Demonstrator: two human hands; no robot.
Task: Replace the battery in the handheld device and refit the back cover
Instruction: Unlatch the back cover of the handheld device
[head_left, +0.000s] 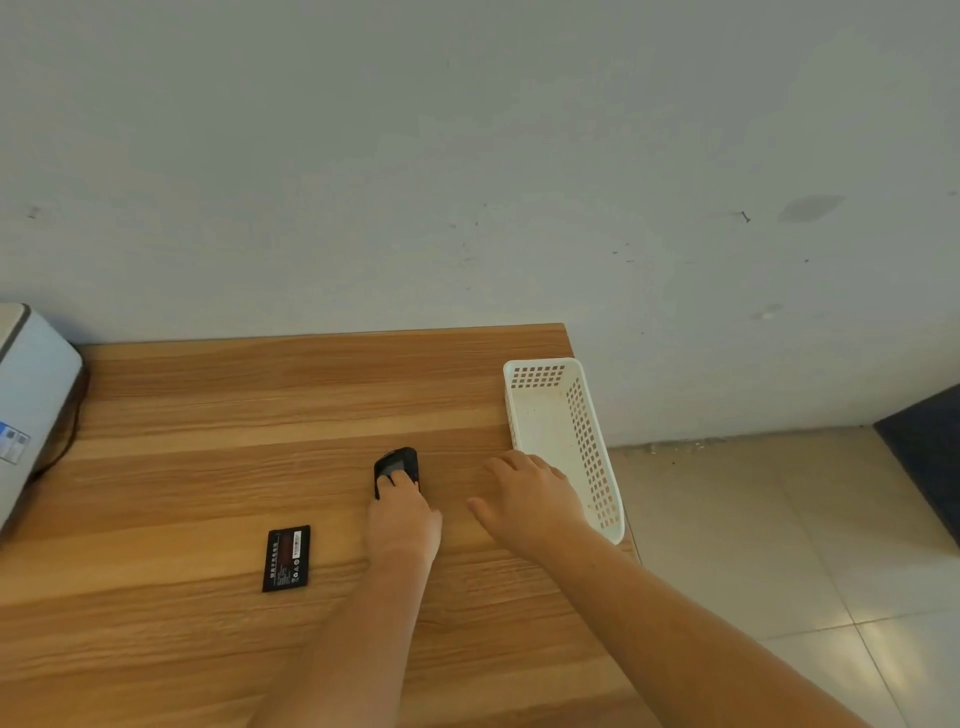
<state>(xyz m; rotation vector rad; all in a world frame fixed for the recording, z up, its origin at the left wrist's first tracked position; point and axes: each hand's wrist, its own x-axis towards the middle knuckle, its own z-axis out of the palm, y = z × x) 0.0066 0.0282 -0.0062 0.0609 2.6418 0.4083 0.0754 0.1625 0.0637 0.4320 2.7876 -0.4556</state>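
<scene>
A small black handheld device (399, 461) lies on the wooden table (208, 415) near its middle. My left hand (402, 514) covers the device's near end, with fingers wrapped around its sides. A flat black battery (287, 558) with a printed label lies on the table to the left, apart from both hands. My right hand (530, 493) rests flat on the table to the right of the device, fingers spread, holding nothing. No separate back cover shows.
A white perforated plastic basket (597, 452) stands at the table's right edge, just beyond my right hand. A grey-white machine (28, 395) with a cable sits at the far left. A wall rises behind the table; tiled floor lies to the right.
</scene>
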